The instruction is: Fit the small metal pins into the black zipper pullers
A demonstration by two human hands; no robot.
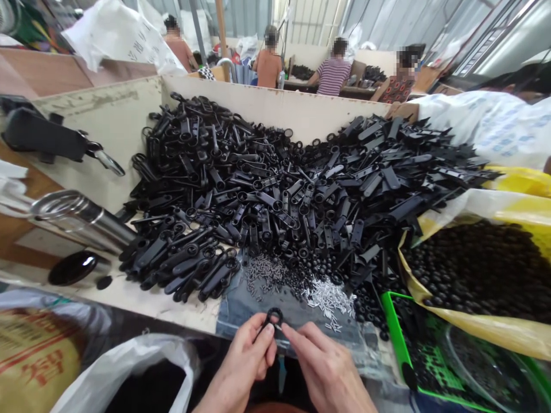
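Note:
Low at the front of the work surface, my left hand (pixel 248 357) is closed on a black plastic part with a ring-shaped end (pixel 274 313). The ring stands up above my thumb; the rest is hidden in my fingers. My right hand (pixel 323 362) is closed, its fingertips pressed together at the ring's right side. A tiny light-coloured bit shows at those fingertips, too small to name. Just beyond my hands on a dark cloth (pixel 235 304) lie a heap of small metal springs (pixel 266 269), a heap of silver pins (pixel 329 298) and small black round pieces (pixel 321 265).
A big pile of black plastic parts (pixel 275 195) fills the walled bench. At right are a yellow bag (pixel 413 287) of black pieces and a green tray (pixel 398 338). A steel flask (pixel 86 221) and white sack (pixel 189 367) stand left. Several people work beyond the back wall (pixel 258 103).

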